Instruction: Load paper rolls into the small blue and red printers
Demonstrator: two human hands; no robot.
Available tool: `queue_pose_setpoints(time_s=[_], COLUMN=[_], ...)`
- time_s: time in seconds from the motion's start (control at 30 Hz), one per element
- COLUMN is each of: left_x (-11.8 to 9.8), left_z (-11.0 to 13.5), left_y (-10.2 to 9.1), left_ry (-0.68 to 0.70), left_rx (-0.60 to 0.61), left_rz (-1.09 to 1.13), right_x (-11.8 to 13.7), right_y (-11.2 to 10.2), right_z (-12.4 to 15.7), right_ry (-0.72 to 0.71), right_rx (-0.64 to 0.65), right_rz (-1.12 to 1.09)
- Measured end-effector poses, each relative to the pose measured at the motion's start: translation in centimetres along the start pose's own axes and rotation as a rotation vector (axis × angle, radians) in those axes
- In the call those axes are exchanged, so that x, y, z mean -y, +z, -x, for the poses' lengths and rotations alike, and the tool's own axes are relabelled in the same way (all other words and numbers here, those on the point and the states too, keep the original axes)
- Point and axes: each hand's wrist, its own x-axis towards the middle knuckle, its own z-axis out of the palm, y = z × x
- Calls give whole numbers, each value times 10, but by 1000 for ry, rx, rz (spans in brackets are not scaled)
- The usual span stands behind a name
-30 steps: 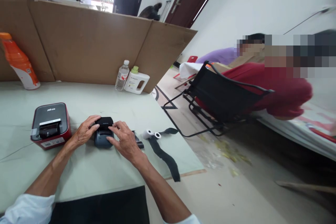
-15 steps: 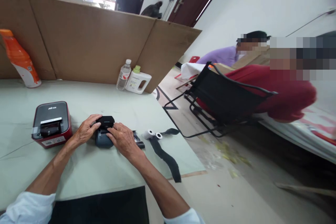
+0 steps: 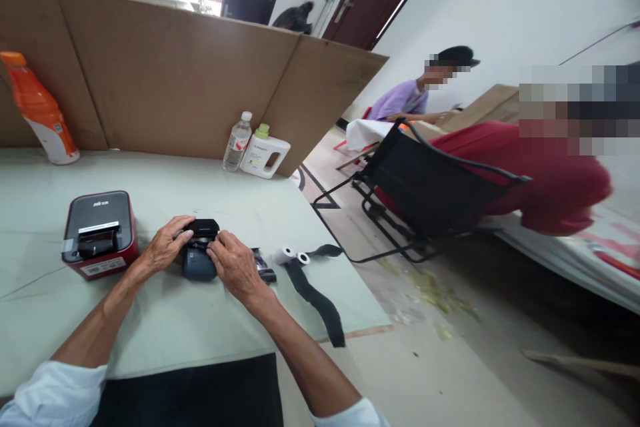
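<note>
A small dark blue portable printer [image 3: 200, 265] sits on the table with its black lid [image 3: 200, 227] raised at the back. My left hand [image 3: 171, 240] grips the lid's left side, thumb in front and fingers behind. My right hand [image 3: 237, 263] is closed at the printer's right side, its curled fingertips at the opening between lid and body. Those fingertips partly cover the inside, so I cannot make out any small part there. Left of my hands stands a larger red and black printer [image 3: 103, 233].
Two white paper rolls [image 3: 283, 255], one trailing a black strip [image 3: 320, 303], lie right of my hands beside a dark packet [image 3: 265, 267]. Behind stand an orange bottle [image 3: 43, 113], a water bottle [image 3: 237, 143], a white jug [image 3: 260, 157] and a cardboard screen [image 3: 190, 80]. Two people sit at right.
My right fingers have drawn back from the middle of the opening to its right edge and curled more. My left hand stays on the lid. A person in purple has straightened up.
</note>
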Motion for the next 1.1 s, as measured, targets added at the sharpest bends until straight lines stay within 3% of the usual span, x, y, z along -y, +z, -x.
queue_pose_setpoints(time_s=[0.17, 0.33, 0.63, 0.8, 0.97, 1.1], left_x=[-1, -2, -4, 2, 7, 7], left_z=[-1, -1, 0, -1, -2, -3], left_y=[0, 0, -1, 0, 1, 0], left_ry=[-15, -25, -28, -15, 16, 21], left_rx=[8, 1, -7, -6, -6, 3], left_rz=[-8, -7, -14, -21, -8, -27], right_x=[-1, 1, 9, 8, -7, -22], right_y=[-1, -1, -32, -58, -95, -109], right_z=[0, -2, -13, -11, 4, 29], right_ry=[-20, -12, -36, 84, 291, 400], right_rx=[16, -87, -232, -284, -219, -150], right_rz=[-8, -20, -432, -561, -553, -531])
